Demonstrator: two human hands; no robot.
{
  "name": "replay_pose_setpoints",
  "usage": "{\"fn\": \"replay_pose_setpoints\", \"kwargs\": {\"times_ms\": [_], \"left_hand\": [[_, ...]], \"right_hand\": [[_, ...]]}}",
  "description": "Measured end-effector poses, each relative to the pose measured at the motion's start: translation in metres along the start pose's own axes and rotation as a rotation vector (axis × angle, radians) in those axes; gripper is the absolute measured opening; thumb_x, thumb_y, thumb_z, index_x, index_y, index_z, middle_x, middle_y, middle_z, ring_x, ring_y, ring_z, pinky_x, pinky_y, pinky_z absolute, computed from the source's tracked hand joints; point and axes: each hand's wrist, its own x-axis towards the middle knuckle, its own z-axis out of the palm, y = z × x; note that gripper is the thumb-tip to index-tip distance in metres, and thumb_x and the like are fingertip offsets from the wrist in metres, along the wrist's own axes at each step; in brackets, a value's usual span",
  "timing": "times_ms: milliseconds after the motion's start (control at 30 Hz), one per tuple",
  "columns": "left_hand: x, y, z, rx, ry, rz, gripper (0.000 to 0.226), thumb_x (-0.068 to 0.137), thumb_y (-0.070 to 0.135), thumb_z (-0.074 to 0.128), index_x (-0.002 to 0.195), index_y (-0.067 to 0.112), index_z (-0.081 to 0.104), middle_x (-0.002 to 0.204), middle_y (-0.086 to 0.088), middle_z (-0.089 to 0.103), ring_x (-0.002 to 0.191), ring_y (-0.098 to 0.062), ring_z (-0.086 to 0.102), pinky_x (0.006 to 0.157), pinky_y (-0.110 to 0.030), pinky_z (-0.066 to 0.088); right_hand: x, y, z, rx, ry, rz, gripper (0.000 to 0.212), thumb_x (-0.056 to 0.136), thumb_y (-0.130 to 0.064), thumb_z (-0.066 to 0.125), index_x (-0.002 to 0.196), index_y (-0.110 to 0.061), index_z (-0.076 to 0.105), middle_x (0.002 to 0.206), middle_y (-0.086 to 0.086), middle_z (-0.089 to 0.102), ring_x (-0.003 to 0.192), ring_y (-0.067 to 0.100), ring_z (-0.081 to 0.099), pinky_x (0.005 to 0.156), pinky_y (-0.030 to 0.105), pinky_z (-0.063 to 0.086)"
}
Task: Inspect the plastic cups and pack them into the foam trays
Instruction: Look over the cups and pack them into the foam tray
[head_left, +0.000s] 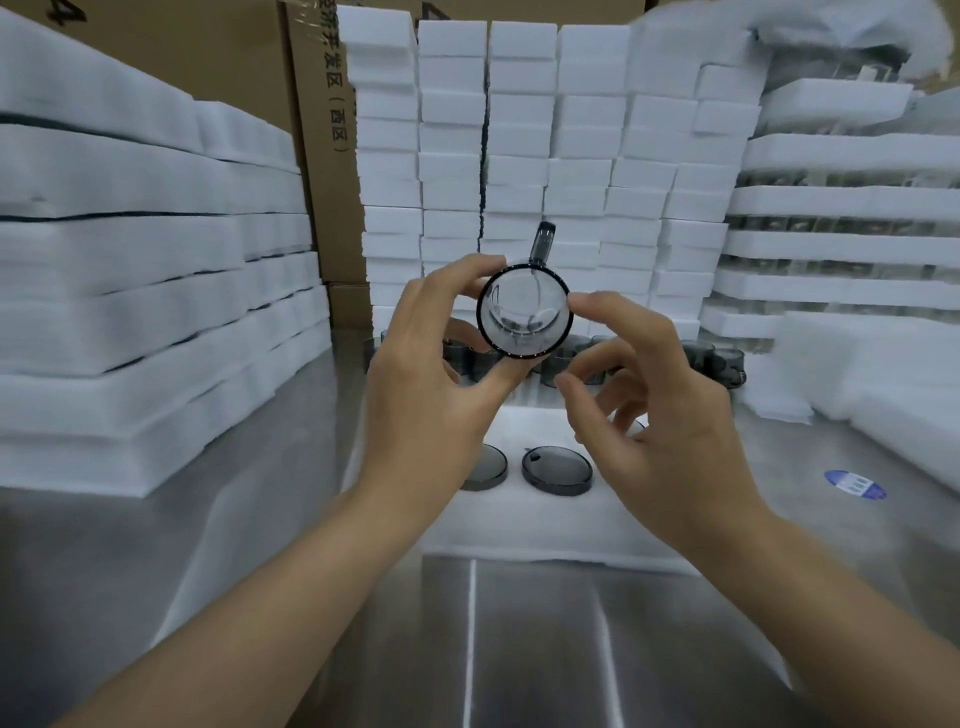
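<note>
1. Plastic cup (524, 312): clear with a dark rim, raised at the centre of the frame above the table. Its mouth is turned toward the camera and its handle (542, 241) points up.
2. Left hand (426, 374): clamped on the plastic cup, with the thumb under the rim and the forefinger curved over its upper left edge.
3. Right hand (670, 415): the forefinger tip touches the right side of the rim. The thumb sits below, apart from the cup, and the other fingers are loosely curled around nothing.
4. Foam tray (545, 525): white, lying flat on the steel table (519, 649) below the hands. Two seated cups (557, 470) show as dark discs side by side in it, the left one partly behind the left wrist.
5. Loose cups (711, 361): a row of grey pieces on the table behind the tray, partly hidden by the hands.
6. Foam blocks (519, 130): white columns filling the upper centre.
7. Foam sheets (130, 260): a layered pile at the left.
8. Cardboard box (317, 130): upper left, between the sheets and the blocks, with printed characters.
9. Filled trays (841, 202): stacked at the right, with clear pieces between the layers.
10. Blue sticker (854, 484): on the table at the lower right.
</note>
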Motion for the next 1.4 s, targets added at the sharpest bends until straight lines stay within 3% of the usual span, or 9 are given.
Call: {"fn": "replay_pose_setpoints", "kwargs": {"times_ms": [300,367,467,600,833,1033,1133,1267,1400], "left_hand": [[0.008,0.008,0.001,-0.239,-0.115,-0.35,0.039,0.084,0.047,0.086,0.119,0.035,0.076,0.122,0.01,0.074,0.109,-0.007,0.071,0.087,-0.024,0.053],[0.011,0.012,-0.001,-0.4,-0.231,-0.551,0.036,0.083,0.059,0.078,0.108,0.034,0.083,0.114,0.009,0.08,0.106,-0.007,0.072,0.089,-0.034,0.049],[0.013,0.011,-0.004,-0.552,-0.411,-0.816,0.068,0.076,0.077,0.07,0.114,0.022,0.083,0.115,0.006,0.08,0.096,-0.005,0.073,0.09,-0.04,0.045],[0.011,0.013,-0.003,-0.712,-0.504,-0.957,0.071,0.083,0.082,0.061,0.107,0.02,0.087,0.114,0.002,0.081,0.091,-0.008,0.073,0.091,-0.038,0.044],[0.01,0.014,-0.001,-0.875,-0.503,-0.989,0.07,0.08,0.081,0.059,0.096,0.018,0.086,0.108,0.0,0.078,0.094,-0.013,0.073,0.082,-0.035,0.044],[0.007,0.01,0.001,-0.861,-0.553,-0.956,0.074,0.081,0.083,0.057,0.106,0.019,0.086,0.115,0.002,0.078,0.103,-0.013,0.07,0.093,-0.039,0.038],[0.005,0.01,0.001,-0.865,-0.573,-0.94,0.071,0.082,0.079,0.059,0.109,0.019,0.085,0.12,0.001,0.078,0.104,-0.012,0.069,0.091,-0.038,0.04],[0.004,0.011,0.001,-0.945,-0.514,-0.926,0.055,0.086,0.057,0.063,0.116,0.013,0.078,0.123,-0.005,0.073,0.093,-0.014,0.07,0.078,-0.036,0.041],[0.002,0.01,0.004,-0.802,-0.434,-0.814,0.048,0.085,0.043,0.057,0.122,0.016,0.075,0.117,-0.002,0.076,0.1,-0.013,0.071,0.084,-0.037,0.045]], "right_hand": [[-0.001,0.007,0.001,-0.063,0.016,-0.009,0.065,0.095,-0.024,0.068,0.151,-0.043,0.042,0.119,-0.023,0.057,0.091,0.013,0.067,0.058,0.034,0.058],[0.0,0.009,0.001,-0.108,0.036,-0.018,0.066,0.095,-0.026,0.071,0.153,-0.04,0.043,0.132,-0.02,0.051,0.103,0.01,0.062,0.072,0.035,0.06],[0.0,0.01,0.001,-0.129,0.042,-0.041,0.068,0.096,-0.029,0.073,0.157,-0.034,0.042,0.145,-0.012,0.048,0.124,0.013,0.055,0.102,0.034,0.052],[0.001,0.007,0.002,-0.111,0.038,-0.071,0.071,0.097,-0.029,0.072,0.16,-0.032,0.039,0.146,-0.016,0.049,0.131,0.007,0.05,0.113,0.027,0.042],[0.003,0.004,0.0,-0.069,0.135,-0.067,0.048,0.097,-0.022,0.076,0.141,-0.015,0.058,0.139,-0.011,0.049,0.13,0.004,0.052,0.105,0.028,0.049],[0.003,-0.002,-0.001,0.07,0.083,0.114,0.031,0.097,-0.044,0.069,0.123,-0.028,0.059,0.111,-0.014,0.068,0.105,0.012,0.068,0.087,0.033,0.055],[0.002,-0.006,-0.001,0.171,0.091,0.157,0.036,0.092,-0.039,0.077,0.12,-0.031,0.057,0.109,-0.017,0.069,0.104,0.014,0.07,0.083,0.04,0.058],[0.003,-0.003,-0.004,0.211,0.068,0.158,0.066,0.085,-0.017,0.084,0.142,-0.026,0.052,0.124,-0.015,0.063,0.112,0.016,0.067,0.086,0.03,0.057],[0.005,0.005,-0.006,0.053,0.053,0.081,0.061,0.081,-0.007,0.087,0.135,-0.017,0.061,0.122,-0.006,0.062,0.11,0.011,0.063,0.09,0.025,0.053]]}}
